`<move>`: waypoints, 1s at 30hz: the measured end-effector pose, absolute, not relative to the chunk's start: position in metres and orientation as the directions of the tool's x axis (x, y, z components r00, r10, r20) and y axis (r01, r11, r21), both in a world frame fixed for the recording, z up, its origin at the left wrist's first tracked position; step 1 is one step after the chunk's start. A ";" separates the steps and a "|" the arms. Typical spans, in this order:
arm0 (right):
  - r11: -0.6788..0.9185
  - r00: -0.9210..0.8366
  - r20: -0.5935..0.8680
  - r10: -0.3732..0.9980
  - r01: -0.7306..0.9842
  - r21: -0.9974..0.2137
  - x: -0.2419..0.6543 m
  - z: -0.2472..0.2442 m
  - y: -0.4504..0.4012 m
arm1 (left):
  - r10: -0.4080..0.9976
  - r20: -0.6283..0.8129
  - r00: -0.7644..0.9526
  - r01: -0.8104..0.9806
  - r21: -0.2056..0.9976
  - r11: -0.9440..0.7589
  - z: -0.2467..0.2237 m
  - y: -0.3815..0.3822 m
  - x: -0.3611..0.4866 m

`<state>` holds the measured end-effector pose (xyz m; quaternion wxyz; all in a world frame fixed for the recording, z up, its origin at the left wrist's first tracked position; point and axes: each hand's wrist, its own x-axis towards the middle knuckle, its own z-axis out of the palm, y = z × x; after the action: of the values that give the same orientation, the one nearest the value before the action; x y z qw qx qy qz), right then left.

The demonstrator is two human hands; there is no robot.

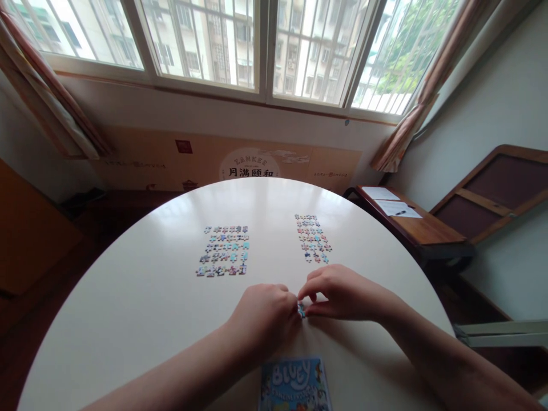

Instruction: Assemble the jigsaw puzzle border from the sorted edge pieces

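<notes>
Close together over the middle of the white round table (141, 319), both hands meet at a small jigsaw puzzle piece (301, 310) with blue on it. My left hand (268, 314) is closed, its knuckles up and its fingertips mostly hidden, at the left side of the piece. From the right, my right hand (338, 292) curls its thumb and index finger onto the same piece. Whether one piece or two joined ones lie there, I cannot tell. A blue Bluey puzzle box (295, 385) lies just below the hands.
Rows of puzzle pieces (226, 247) lie left of centre, and another group of puzzle pieces (313, 237) lies beyond my right hand. Right of the table stands a wooden side desk (436, 228) with papers (391, 206) and a pen. Windows (205, 40) line the far wall.
</notes>
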<state>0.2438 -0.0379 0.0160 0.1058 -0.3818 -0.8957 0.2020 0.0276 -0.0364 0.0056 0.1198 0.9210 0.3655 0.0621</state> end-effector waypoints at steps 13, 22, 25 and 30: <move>0.475 -0.578 -0.139 0.804 0.766 -0.433 0.275 0.026 -0.033 | 0.697 0.097 0.711 0.664 0.236 -0.710 0.023 -0.035 0.016; 0.241 -0.296 -0.097 0.950 0.895 -0.375 0.337 0.016 -0.001 | 0.700 0.101 0.707 0.657 0.272 -0.703 0.022 -0.031 0.014; 0.246 -0.278 -0.033 0.960 0.895 -0.372 0.337 0.011 0.003 | 0.699 0.102 0.708 0.656 0.272 -0.704 0.023 -0.030 0.013; 0.325 -0.331 0.065 0.942 0.841 -0.432 0.333 -0.001 0.011 | 0.693 0.091 0.715 0.652 0.270 -0.708 0.023 -0.028 0.012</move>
<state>0.3332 0.0111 -0.0008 0.1540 -0.5576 -0.7993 0.1627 0.0122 -0.0281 0.0234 0.1100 0.9195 0.3657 0.0933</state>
